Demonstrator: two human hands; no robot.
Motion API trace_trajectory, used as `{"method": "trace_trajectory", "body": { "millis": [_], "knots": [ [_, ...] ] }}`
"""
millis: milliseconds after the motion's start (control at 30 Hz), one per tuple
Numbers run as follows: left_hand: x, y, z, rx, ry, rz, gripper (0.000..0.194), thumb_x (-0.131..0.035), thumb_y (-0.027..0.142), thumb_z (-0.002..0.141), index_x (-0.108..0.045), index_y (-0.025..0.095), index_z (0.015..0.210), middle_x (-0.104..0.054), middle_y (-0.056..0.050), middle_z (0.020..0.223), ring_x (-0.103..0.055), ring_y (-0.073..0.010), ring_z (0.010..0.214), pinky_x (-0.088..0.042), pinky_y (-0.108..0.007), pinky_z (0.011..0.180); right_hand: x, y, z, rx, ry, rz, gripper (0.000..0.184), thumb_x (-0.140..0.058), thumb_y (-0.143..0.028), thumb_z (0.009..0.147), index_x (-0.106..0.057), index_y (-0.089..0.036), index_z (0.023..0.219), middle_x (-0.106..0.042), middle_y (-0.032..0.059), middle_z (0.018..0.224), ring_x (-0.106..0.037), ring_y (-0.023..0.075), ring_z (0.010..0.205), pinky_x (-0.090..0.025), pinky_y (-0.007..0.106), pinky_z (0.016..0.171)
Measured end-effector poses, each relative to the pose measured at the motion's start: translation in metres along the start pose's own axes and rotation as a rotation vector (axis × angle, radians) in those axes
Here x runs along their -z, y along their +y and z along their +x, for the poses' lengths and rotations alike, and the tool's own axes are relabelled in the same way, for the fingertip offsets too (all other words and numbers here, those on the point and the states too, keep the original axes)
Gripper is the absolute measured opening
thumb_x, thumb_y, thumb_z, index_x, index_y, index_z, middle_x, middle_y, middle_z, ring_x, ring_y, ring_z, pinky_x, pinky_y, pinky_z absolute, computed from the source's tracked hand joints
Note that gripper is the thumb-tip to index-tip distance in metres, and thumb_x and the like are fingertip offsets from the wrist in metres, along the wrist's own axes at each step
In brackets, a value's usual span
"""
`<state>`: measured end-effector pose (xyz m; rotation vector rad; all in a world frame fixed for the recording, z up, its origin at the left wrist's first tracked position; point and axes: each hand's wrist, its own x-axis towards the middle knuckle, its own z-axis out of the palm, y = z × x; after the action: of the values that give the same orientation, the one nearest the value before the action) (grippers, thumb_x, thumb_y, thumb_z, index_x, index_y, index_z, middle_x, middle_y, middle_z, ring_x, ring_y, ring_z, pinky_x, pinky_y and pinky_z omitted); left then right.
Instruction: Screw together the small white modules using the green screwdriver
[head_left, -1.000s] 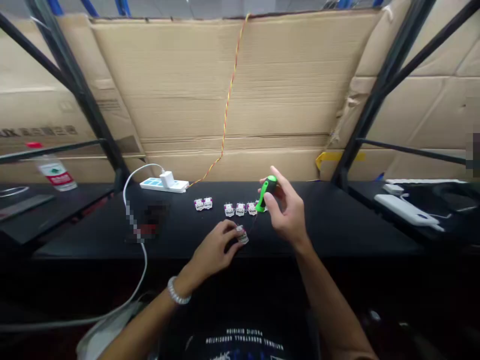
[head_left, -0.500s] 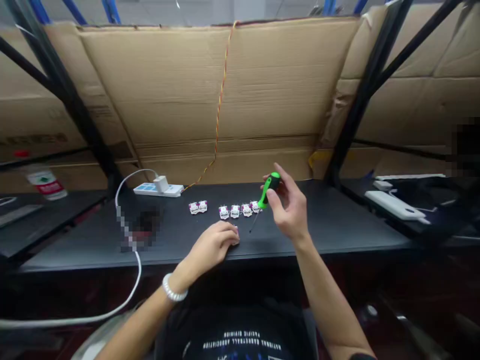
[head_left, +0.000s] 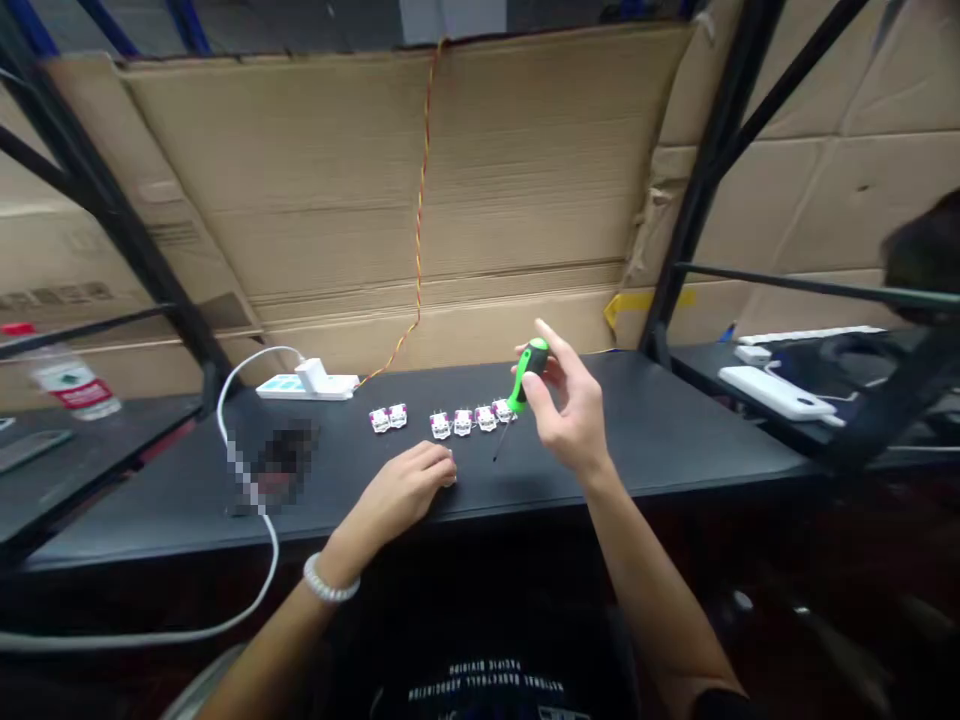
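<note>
My right hand (head_left: 568, 410) holds a green-and-black screwdriver (head_left: 521, 380) upright, its thin tip pointing down at the black table (head_left: 675, 450). My left hand (head_left: 405, 485) rests on the table's front part, fingers curled over a small white-and-purple part (head_left: 449, 478) that is mostly hidden. Behind my hands lies a row of small white-and-purple parts: a pair (head_left: 388, 418) on the left and several (head_left: 472, 420) beside the screwdriver.
A white power strip (head_left: 306, 385) with a plugged charger sits at the back left; its white cable (head_left: 247, 520) loops off the table's front. Cardboard sheets (head_left: 450, 200) wall the back, with a red-yellow wire (head_left: 420, 230) hanging down. Black frame bars stand left and right.
The camera view has shifted and tilted. My left hand has closed over the small part, covering it more. The right hand keeps the screwdriver raised, slightly further left.
</note>
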<state>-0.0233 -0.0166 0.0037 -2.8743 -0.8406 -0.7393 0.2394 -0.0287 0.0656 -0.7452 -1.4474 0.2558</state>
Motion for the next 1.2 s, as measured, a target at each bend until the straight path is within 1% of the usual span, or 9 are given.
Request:
{"method": "trace_trajectory", "body": {
  "millis": [133,367,467,633,733,833,967,1067,1200],
  "knots": [
    [0.001,0.001,-0.001,0.028,-0.003,0.009,0.024,-0.047,0.013,0.109,-0.069,0.020,0.105,-0.072,-0.011,0.119,-0.069,-0.0223,0.102,-0.058,-0.035,0.090,0.000,0.000,0.000,0.014,0.001,0.004,0.059,-0.063,-0.033,0.101,-0.054,-0.026,0.159,-0.076,0.0122,0.131,-0.077,0.0274,0.108,-0.067,0.045,0.094],
    [0.000,0.010,0.013,0.127,0.123,-0.157,0.017,-0.059,0.018,0.104,-0.071,0.021,0.092,-0.069,-0.008,0.113,-0.068,-0.0232,0.104,-0.057,-0.038,0.095,0.001,-0.001,0.001,0.012,0.008,-0.009,0.058,-0.063,-0.035,0.102,-0.055,-0.024,0.158,-0.076,0.0136,0.130,-0.078,0.0267,0.102,-0.068,0.045,0.091],
    [-0.007,0.013,0.026,0.206,0.085,-0.185,0.014,-0.065,0.018,0.099,-0.072,0.020,0.087,-0.070,-0.008,0.109,-0.068,-0.0255,0.103,-0.058,-0.042,0.097,0.002,0.000,0.000,0.001,0.005,-0.014,0.058,-0.063,-0.035,0.101,-0.055,-0.025,0.158,-0.076,0.0127,0.130,-0.078,0.0258,0.101,-0.068,0.044,0.092],
    [-0.016,0.008,0.040,0.315,-0.011,-0.131,0.014,-0.069,0.017,0.095,-0.074,0.019,0.082,-0.073,-0.009,0.102,-0.070,-0.0284,0.099,-0.059,-0.046,0.096,0.003,0.001,0.000,0.012,0.011,-0.006,0.058,-0.064,-0.034,0.101,-0.056,-0.025,0.157,-0.076,0.0126,0.128,-0.078,0.0266,0.102,-0.068,0.044,0.091],
    [-0.010,0.001,0.039,0.294,-0.022,-0.131,0.015,-0.067,0.022,0.099,-0.079,0.021,0.090,-0.077,-0.010,0.108,-0.071,-0.0293,0.105,-0.059,-0.047,0.101,0.004,0.001,0.001,0.010,0.012,-0.010,0.057,-0.063,-0.033,0.101,-0.056,-0.026,0.158,-0.076,0.0126,0.129,-0.078,0.0273,0.104,-0.068,0.046,0.092],
    [0.009,-0.010,0.030,0.225,-0.059,-0.194,0.019,-0.067,0.028,0.102,-0.081,0.024,0.113,-0.075,-0.010,0.131,-0.069,-0.0298,0.127,-0.055,-0.046,0.113,0.004,0.002,0.001,0.010,0.016,-0.020,0.057,-0.063,-0.034,0.102,-0.056,-0.027,0.158,-0.075,0.0123,0.132,-0.077,0.0270,0.105,-0.068,0.046,0.092],
    [0.034,-0.028,0.016,0.106,-0.248,-0.328,0.045,-0.080,0.025,0.093,-0.073,0.030,0.137,-0.071,-0.008,0.143,-0.067,-0.0265,0.135,-0.052,-0.044,0.119,0.001,0.004,0.001,0.037,0.027,-0.026,0.059,-0.070,-0.035,0.099,-0.057,-0.028,0.156,-0.076,0.0110,0.130,-0.077,0.0258,0.101,-0.068,0.044,0.092],
    [0.037,-0.037,0.013,0.101,-0.298,-0.373,0.048,-0.083,0.019,0.089,-0.075,0.030,0.135,-0.073,-0.009,0.142,-0.068,-0.0262,0.134,-0.052,-0.043,0.119,-0.007,0.005,-0.001,0.046,0.024,0.001,0.055,-0.075,-0.035,0.097,-0.062,-0.029,0.150,-0.076,0.0083,0.120,-0.076,0.0240,0.097,-0.068,0.042,0.088],
    [0.029,-0.041,0.017,0.092,-0.256,-0.418,0.036,-0.084,0.020,0.089,-0.080,0.028,0.124,-0.078,-0.008,0.131,-0.073,-0.0244,0.124,-0.055,-0.040,0.113,-0.021,0.008,-0.007,0.047,-0.009,0.041,0.052,-0.078,-0.038,0.096,-0.066,-0.030,0.146,-0.074,0.0073,0.117,-0.075,0.0218,0.094,-0.068,0.039,0.084]
  ]
}}
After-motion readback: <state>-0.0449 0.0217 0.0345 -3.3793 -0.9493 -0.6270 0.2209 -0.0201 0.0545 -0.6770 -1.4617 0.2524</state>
